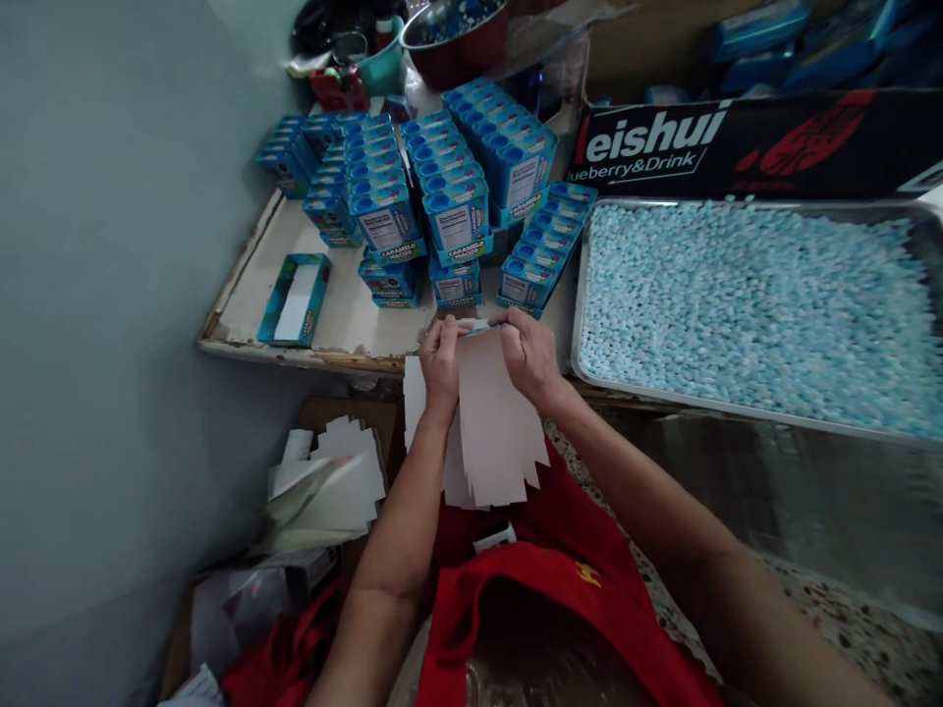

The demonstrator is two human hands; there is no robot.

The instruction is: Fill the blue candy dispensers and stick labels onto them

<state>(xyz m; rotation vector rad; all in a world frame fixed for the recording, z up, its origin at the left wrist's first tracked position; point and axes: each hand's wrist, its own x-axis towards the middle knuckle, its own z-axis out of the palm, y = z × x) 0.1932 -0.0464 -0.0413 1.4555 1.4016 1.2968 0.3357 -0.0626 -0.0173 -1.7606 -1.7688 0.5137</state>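
My left hand (440, 361) and my right hand (528, 353) are both closed, pinching opposite ends of a small blue-and-white piece of cardboard (478, 325) at the table's front edge. Fingers cover much of it, so its full shape is hidden. Just below, flat white cardboard blanks (501, 417) with notched edges rest over my lap. To the left on the table lies an open blue cardboard tray (295, 299) with a white inside. Beyond my hands stand stacks of blue candy boxes (457, 218) in trays marked "Caramelo Macizo".
A metal tray (577, 324) full of light-blue candies sits at the right. Behind it is a black carton (663, 147) holding blue packages. At the back are a red metal bowl (464, 49) and a teal container (383, 71). More white blanks (331, 481) lie lower left, beside the wall.
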